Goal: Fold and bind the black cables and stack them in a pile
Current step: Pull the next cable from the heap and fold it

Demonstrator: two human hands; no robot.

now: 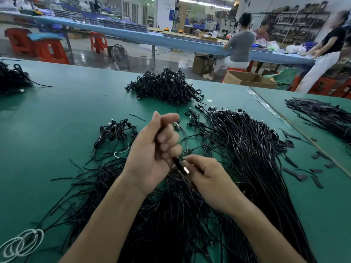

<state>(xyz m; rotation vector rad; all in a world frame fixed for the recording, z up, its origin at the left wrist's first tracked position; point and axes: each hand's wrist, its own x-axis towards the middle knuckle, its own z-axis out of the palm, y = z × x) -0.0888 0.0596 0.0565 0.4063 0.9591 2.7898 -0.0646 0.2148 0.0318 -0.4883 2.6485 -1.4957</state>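
My left hand (153, 150) is raised over the green table (66, 111), its fingers curled round a folded black cable (185, 141) whose loop sticks out to the right. My right hand (205, 173) pinches that cable's USB plug (182, 166) just below the left hand. A long bundle of straight black cables (247, 149) lies to the right and under my arms. A small heap of bound cables (115, 131) sits to the left. A bigger pile of bound cables (167, 86) lies farther back.
Loose black twist ties (91, 179) are scattered at the left, more flat ties (321, 114) at the far right. White wire loops (20, 245) lie at the near left corner. Another cable heap (11, 78) is far left. People work at a blue bench behind.
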